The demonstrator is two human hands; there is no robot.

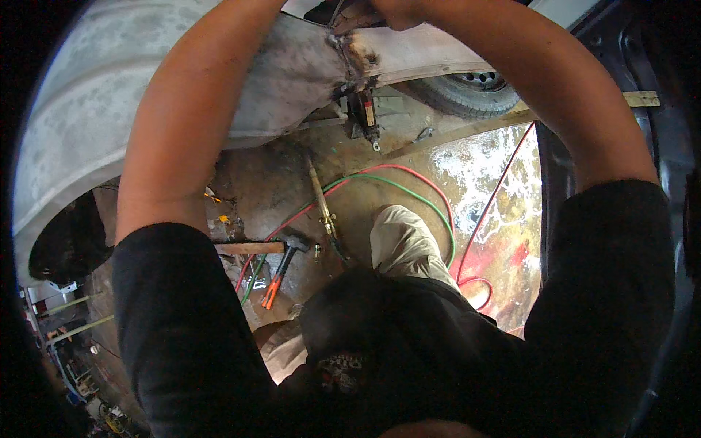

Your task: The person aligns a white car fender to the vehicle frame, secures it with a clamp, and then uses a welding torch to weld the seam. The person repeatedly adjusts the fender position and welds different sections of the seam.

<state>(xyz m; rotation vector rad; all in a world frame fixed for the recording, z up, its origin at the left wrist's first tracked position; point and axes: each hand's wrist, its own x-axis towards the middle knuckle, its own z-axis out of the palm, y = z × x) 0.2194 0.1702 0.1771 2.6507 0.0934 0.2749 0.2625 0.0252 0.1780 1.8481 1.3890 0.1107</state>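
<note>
Both my arms reach up over a pale, dented car body panel (285,87), which has a burnt, rusty seam (354,55) down its middle. My left hand is cut off by the top edge. My right hand (387,14) is at the panel's top edge, above the seam, fingers curled around something I cannot make out, beside a thin metal wire or rod. Below the seam is a dark metal tool (362,117) with a red-and-yellow label and an eye at its lower end.
Below lie a brass torch (323,204), red and green hoses (391,179), hammers (293,244) and small scattered items. A tire (467,98) and wooden plank (639,98) are behind the panel's lower edge. A dark body panel (679,219) runs along the right; clutter fills the lower left.
</note>
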